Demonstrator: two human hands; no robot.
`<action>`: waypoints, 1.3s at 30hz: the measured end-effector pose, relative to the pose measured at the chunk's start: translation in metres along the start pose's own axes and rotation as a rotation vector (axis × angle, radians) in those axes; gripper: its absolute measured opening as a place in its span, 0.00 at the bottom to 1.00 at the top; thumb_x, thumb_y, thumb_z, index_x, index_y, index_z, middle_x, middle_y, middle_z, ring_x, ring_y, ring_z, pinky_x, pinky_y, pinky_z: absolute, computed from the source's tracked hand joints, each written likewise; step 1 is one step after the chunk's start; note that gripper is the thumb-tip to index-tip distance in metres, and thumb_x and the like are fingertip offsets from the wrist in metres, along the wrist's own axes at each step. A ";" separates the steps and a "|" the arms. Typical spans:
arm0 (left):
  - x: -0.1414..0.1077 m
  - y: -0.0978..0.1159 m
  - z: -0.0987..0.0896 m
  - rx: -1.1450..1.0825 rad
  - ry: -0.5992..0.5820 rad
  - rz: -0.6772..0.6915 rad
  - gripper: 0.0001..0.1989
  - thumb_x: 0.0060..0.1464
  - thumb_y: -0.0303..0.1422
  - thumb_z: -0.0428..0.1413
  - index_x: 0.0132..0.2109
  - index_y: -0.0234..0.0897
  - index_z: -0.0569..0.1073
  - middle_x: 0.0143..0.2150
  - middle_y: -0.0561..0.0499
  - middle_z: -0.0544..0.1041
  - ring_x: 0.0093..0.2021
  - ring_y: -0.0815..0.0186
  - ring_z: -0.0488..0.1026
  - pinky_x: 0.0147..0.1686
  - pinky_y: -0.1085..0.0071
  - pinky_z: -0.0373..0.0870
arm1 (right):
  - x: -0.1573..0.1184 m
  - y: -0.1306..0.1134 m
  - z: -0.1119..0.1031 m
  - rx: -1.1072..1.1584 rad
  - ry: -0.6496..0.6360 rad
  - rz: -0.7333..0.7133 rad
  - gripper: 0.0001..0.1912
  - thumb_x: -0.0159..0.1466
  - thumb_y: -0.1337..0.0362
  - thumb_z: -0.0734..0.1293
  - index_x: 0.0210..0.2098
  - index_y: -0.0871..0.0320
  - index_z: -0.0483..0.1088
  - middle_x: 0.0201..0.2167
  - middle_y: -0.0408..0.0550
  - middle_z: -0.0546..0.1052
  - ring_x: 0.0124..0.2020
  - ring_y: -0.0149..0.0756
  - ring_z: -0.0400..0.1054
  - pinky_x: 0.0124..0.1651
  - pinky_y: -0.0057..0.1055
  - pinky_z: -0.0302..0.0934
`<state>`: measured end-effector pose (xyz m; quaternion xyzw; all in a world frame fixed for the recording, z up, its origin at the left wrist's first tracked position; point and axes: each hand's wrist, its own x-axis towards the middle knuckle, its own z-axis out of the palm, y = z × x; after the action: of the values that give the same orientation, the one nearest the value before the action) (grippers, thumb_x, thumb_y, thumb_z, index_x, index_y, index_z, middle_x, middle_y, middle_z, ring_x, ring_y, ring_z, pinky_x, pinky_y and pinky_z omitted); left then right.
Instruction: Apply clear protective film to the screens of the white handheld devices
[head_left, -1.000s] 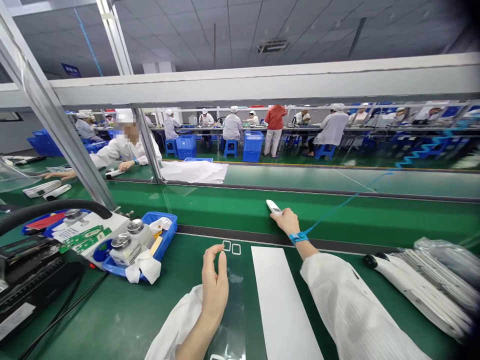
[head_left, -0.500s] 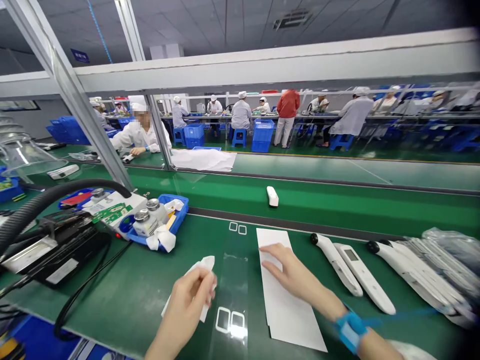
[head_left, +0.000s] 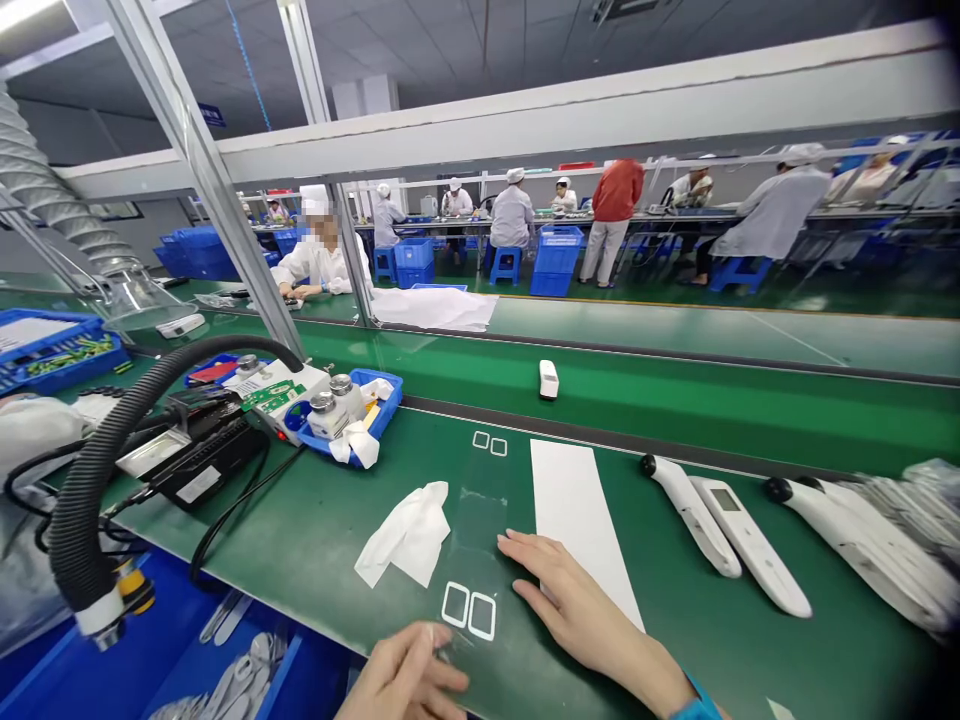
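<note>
Clear film strip (head_left: 480,530) with printed window outlines lies on the green workbench (head_left: 285,560), the open right hand (head_left: 592,620) resting fingertips on its edge, the curled left hand (head_left: 401,675) at its near end, grip unclear.

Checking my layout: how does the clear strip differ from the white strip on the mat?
The clear film strip is see-through, showing the green mat beneath, while the white strip is opaque. The clear strip has paired white rounded outlines at both ends; the white strip shows no markings. Both are long, narrow and lie flat side by side.
</note>
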<state>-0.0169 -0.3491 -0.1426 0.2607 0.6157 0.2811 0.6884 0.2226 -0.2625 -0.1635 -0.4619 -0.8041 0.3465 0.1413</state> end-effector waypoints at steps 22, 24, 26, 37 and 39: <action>0.054 0.029 0.046 -0.216 -0.002 0.238 0.23 0.51 0.50 0.55 0.40 0.32 0.65 0.43 0.39 0.77 0.44 0.61 0.77 0.42 0.70 0.73 | -0.007 -0.031 0.026 0.842 0.441 0.381 0.26 0.57 0.42 0.65 0.36 0.62 0.65 0.16 0.41 0.67 0.16 0.24 0.59 0.19 0.19 0.52; 0.056 0.028 0.046 -0.219 0.015 0.252 0.24 0.50 0.50 0.55 0.40 0.32 0.65 0.43 0.39 0.77 0.44 0.60 0.77 0.42 0.69 0.72 | -0.007 -0.036 0.024 0.890 0.469 0.384 0.27 0.56 0.42 0.65 0.38 0.62 0.66 0.21 0.45 0.71 0.16 0.24 0.61 0.18 0.19 0.54; 0.056 0.028 0.045 -0.206 0.029 0.260 0.24 0.50 0.50 0.54 0.40 0.32 0.65 0.43 0.39 0.77 0.44 0.60 0.77 0.42 0.70 0.72 | -0.007 -0.038 0.024 0.935 0.487 0.378 0.28 0.56 0.42 0.66 0.39 0.62 0.65 0.28 0.49 0.74 0.17 0.25 0.64 0.18 0.20 0.57; 0.054 0.026 0.053 -0.237 0.016 0.278 0.22 0.51 0.50 0.53 0.37 0.33 0.64 0.39 0.42 0.77 0.42 0.62 0.76 0.41 0.69 0.73 | -0.001 -0.019 0.039 0.937 0.366 0.363 0.30 0.56 0.42 0.66 0.39 0.65 0.67 0.21 0.49 0.73 0.23 0.31 0.68 0.30 0.26 0.66; 0.054 0.026 0.053 -0.229 0.017 0.287 0.22 0.51 0.50 0.53 0.37 0.33 0.64 0.38 0.42 0.76 0.40 0.63 0.76 0.40 0.70 0.73 | -0.001 -0.021 0.036 0.923 0.338 0.363 0.28 0.58 0.43 0.64 0.39 0.65 0.68 0.20 0.48 0.72 0.23 0.30 0.67 0.30 0.26 0.65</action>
<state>0.0390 -0.2932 -0.1562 0.2635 0.5421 0.4470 0.6610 0.1897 -0.2856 -0.1750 -0.5329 -0.4406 0.6043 0.3958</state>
